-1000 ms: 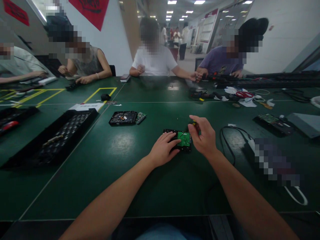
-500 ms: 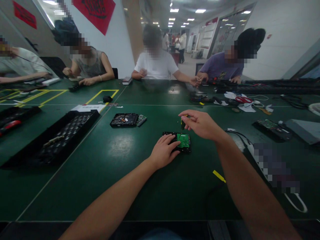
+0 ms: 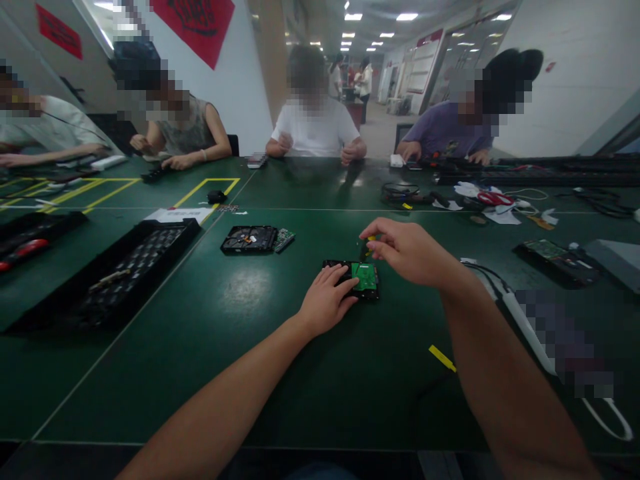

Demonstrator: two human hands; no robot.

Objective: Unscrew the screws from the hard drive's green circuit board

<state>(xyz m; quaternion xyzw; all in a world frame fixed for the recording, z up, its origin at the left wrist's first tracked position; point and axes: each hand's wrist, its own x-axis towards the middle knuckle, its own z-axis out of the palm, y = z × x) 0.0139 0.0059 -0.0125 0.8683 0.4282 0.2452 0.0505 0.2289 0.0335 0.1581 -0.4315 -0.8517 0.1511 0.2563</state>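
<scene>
A black hard drive (image 3: 369, 294) with a green circuit board (image 3: 365, 275) on its upper face lies on the green table. Across its left part rests my left hand (image 3: 325, 298), fingers spread flat on the casing. My right hand (image 3: 400, 247) pinches a small black-and-yellow screwdriver (image 3: 365, 251) over the drive's far right edge. The tool points down; whether its tip touches a screw is too small to tell. Further left lies a second hard drive (image 3: 249, 239), and against it leans a loose circuit board (image 3: 285, 239).
A long black tray (image 3: 115, 273) stands on the left. A yellow strip (image 3: 443, 358) lies near my right forearm, and a white power strip (image 3: 530, 333) beyond it. Another drive (image 3: 557, 260) is at right. Cables (image 3: 400, 193) lie further back. Several people sit across the table.
My right hand keeps its pinch on the screwdriver, its fingers slightly shifted. My left hand stays on the drive. The person opposite has drawn an outstretched hand back. The view has shifted slightly.
</scene>
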